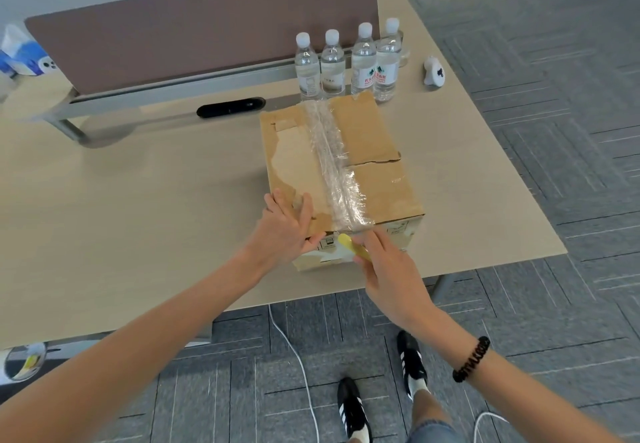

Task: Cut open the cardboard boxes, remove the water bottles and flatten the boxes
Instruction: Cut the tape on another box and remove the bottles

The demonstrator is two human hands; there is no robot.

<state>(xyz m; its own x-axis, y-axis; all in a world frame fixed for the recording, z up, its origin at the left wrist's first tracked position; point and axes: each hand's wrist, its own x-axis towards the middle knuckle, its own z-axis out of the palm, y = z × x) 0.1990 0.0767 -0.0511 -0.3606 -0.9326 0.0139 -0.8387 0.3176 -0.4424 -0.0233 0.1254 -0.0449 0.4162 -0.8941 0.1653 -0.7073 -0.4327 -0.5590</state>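
Cardboard box sits near the right front corner of the table, its top flaps sealed by a strip of clear tape; left hand lies flat on the near left corner, fingers spread; right hand grips a yellow cutter at the tape's near end; four water bottles stand just behind the box.

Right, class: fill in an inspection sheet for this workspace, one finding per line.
Surface: beige table, box near its right front corner.
Job's things: cardboard box still taped shut; four water bottles standing behind it.
Clutter: white controller; black bar.
Hands: left hand steadies the box; right hand holds a yellow cutter at the tape.
Cables: white cable on the floor.
Surroundings: brown divider, grey carpet.
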